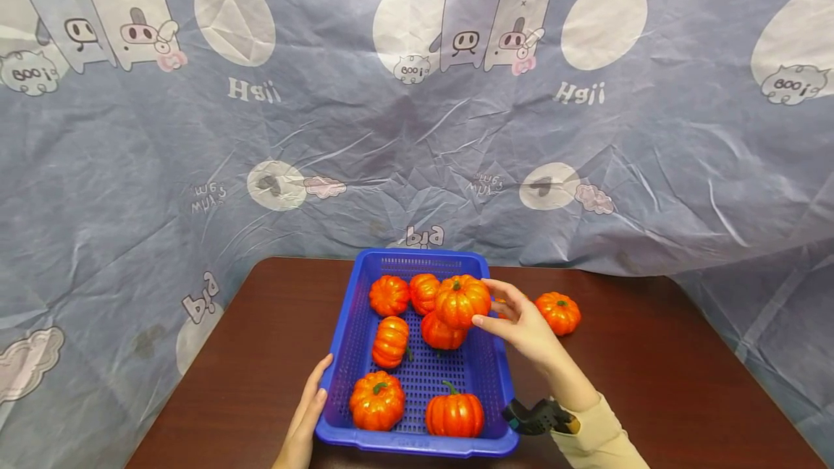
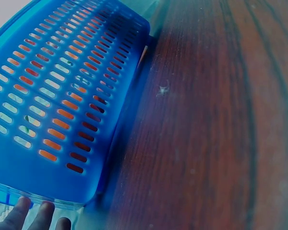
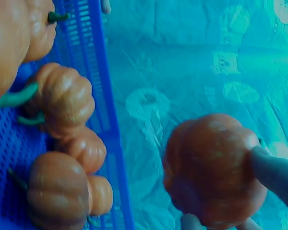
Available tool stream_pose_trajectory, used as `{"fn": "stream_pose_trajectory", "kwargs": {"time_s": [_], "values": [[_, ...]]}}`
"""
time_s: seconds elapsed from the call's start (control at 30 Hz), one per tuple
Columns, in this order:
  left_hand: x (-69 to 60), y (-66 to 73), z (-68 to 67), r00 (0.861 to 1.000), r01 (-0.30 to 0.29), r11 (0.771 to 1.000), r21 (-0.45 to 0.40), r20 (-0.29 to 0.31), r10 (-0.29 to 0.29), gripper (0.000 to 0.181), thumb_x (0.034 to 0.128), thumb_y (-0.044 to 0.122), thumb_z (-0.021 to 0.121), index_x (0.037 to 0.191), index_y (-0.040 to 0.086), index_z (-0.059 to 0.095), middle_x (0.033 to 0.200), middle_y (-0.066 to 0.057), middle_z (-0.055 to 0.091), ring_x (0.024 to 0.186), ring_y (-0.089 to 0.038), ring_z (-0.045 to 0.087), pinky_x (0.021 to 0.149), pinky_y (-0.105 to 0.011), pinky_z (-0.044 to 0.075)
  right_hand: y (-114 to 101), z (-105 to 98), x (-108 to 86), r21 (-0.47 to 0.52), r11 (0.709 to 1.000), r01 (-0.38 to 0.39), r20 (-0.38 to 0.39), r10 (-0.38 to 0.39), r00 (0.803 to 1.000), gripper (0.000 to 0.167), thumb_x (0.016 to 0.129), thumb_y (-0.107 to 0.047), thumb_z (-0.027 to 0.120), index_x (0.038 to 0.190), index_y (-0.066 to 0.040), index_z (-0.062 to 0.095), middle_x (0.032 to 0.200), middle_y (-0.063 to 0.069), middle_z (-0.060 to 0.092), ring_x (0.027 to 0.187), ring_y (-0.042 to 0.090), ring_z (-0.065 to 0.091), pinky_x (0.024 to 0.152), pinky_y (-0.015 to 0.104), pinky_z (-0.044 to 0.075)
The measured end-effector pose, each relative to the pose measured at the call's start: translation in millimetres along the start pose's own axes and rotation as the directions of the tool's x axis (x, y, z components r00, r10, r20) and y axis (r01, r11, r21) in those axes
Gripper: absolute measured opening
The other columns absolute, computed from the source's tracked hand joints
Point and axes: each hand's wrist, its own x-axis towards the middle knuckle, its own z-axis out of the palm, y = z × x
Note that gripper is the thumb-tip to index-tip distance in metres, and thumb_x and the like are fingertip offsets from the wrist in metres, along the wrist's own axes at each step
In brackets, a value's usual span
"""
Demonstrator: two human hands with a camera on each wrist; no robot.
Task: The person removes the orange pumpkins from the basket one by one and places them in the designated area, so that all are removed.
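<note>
My right hand (image 1: pixel 521 324) pinches an orange pumpkin (image 1: pixel 462 301) between thumb and fingers above the right part of the blue basket (image 1: pixel 417 443). In the right wrist view the held pumpkin (image 3: pixel 213 170) is beside the basket wall (image 3: pixel 108 91), the thumb at its right. Several other pumpkins lie in the basket, among them one at the front left (image 1: pixel 377 401) and one at the front right (image 1: pixel 455 415). My left hand (image 1: pixel 305 411) touches the basket's front left rim with fingers extended; its fingertips (image 2: pixel 45 207) show at the basket's edge in the left wrist view.
Right of the basket, one pumpkin (image 1: pixel 557 313) lies on the dark brown table (image 1: pixel 625 382); another orange piece is partly hidden behind my right hand. A blue-grey printed cloth (image 1: pixel 417 143) hangs behind the table.
</note>
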Motion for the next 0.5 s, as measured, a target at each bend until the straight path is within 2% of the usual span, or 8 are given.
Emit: {"fn": "stream_pose_trajectory", "kwargs": {"time_s": [0.17,0.33,0.37,0.4,0.5], "values": [[-0.2,-0.3,-0.8,1.0,-0.003,1.0,0.015,-0.006,0.004,0.047,0.1013,0.016,0.024,0.148,0.011,0.024,0.151,-0.016,0.018,0.129,0.001,0.025,0.095,-0.012,0.021,-2.1,-16.6,-7.3,0.065,0.998,0.015,-0.123,-0.007,0.992,0.059,0.086,-0.007,0.067,0.138,-0.005,0.038,0.126,0.006,0.049,0.107,0.014,0.056,0.083,0.024,0.048],[-0.1,-0.6,-1.1,1.0,0.012,1.0,0.023,-0.016,-0.011,0.047,0.1012,0.018,0.026,0.148,0.013,0.025,0.15,-0.014,0.021,0.127,-0.002,0.03,0.096,-0.015,0.026,1.2,-31.8,-14.1,0.107,0.993,0.046,-0.264,-0.016,0.964,0.057,0.087,-0.009,0.066,0.137,-0.004,0.039,0.117,-0.001,0.053,0.101,0.009,0.058,0.081,0.019,0.046],[-0.1,-0.7,-1.2,1.0,0.016,1.0,0.023,-0.017,-0.016,0.047,0.1012,0.018,0.026,0.148,0.013,0.025,0.15,-0.013,0.021,0.127,-0.002,0.03,0.096,-0.015,0.026,6.3,-36.0,-14.4,0.115,0.991,0.062,-0.29,-0.027,0.957,0.057,0.087,-0.01,0.067,0.137,-0.006,0.04,0.117,-0.001,0.053,0.101,0.009,0.058,0.079,0.019,0.046],[-0.1,-0.6,-1.2,1.0,0.018,1.0,0.023,-0.016,-0.018,0.047,0.1013,0.018,0.026,0.148,0.013,0.025,0.15,-0.013,0.021,0.127,-0.002,0.03,0.096,-0.015,0.025,19.8,-43.4,-12.5,0.145,0.982,0.119,-0.308,-0.07,0.949,0.056,0.087,-0.007,0.066,0.137,-0.006,0.041,0.118,0.0,0.053,0.101,0.01,0.059,0.078,0.02,0.047],[0.2,-0.5,-1.3,1.0,0.013,0.999,0.03,-0.01,-0.012,0.047,0.1014,0.018,0.025,0.148,0.013,0.024,0.15,-0.015,0.02,0.127,-0.002,0.029,0.095,-0.014,0.025,55.4,-64.9,-8.6,0.195,0.96,0.203,-0.362,-0.122,0.924,0.059,0.085,-0.006,0.068,0.138,-0.011,0.042,0.122,0.003,0.052,0.103,0.013,0.058,0.077,0.021,0.049]]}}
